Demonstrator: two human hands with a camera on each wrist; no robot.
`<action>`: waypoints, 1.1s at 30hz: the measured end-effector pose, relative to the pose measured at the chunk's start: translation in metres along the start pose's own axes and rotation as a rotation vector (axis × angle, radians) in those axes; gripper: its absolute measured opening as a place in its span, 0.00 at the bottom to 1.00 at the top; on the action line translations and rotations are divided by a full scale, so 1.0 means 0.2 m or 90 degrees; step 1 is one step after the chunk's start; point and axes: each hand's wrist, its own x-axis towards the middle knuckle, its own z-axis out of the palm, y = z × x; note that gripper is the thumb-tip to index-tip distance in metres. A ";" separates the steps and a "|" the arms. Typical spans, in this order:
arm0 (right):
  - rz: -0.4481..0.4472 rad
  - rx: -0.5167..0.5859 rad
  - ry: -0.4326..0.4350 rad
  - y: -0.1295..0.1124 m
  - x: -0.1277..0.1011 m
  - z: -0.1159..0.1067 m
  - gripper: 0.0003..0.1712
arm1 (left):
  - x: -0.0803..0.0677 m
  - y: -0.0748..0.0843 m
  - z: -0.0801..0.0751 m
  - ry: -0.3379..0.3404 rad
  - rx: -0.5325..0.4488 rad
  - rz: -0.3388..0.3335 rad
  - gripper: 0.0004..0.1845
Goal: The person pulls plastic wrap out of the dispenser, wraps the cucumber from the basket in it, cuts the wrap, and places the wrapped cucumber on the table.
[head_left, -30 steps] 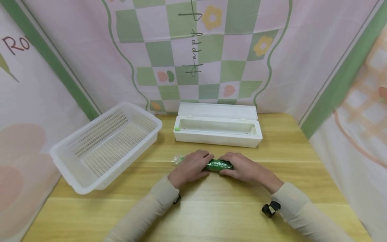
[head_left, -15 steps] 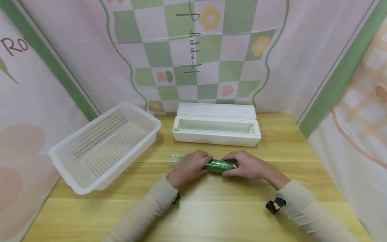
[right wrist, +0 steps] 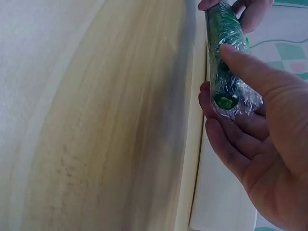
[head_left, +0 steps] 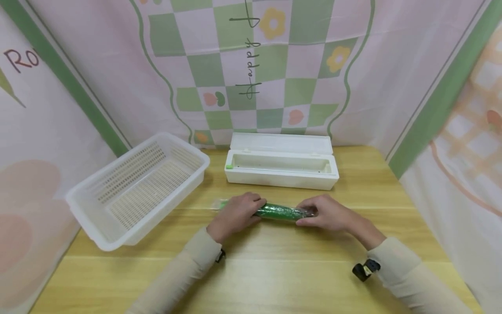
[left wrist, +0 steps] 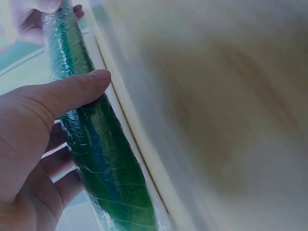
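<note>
Cucumber [head_left: 280, 212] in cling film lies lengthwise on tabletop [head_left: 274, 266], held between both hands. Left hand [head_left: 234, 215] grip closed round one end: thumb laid over wrapped skin, fingers curled beneath, seen in left wrist view. Right hand [head_left: 327, 214] grip pinched on opposite end, thumb on top, fingers cupped under film-covered tip. Open white dispenser box [head_left: 281, 166] placed just beyond both hands. White slotted basket [head_left: 137, 187] set off to left hand's outer side, well apart.
</note>
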 end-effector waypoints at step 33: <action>-0.367 -0.295 0.310 0.00 0.03 0.04 0.06 | -0.01 -0.04 -0.04 -0.080 -0.078 -0.084 0.15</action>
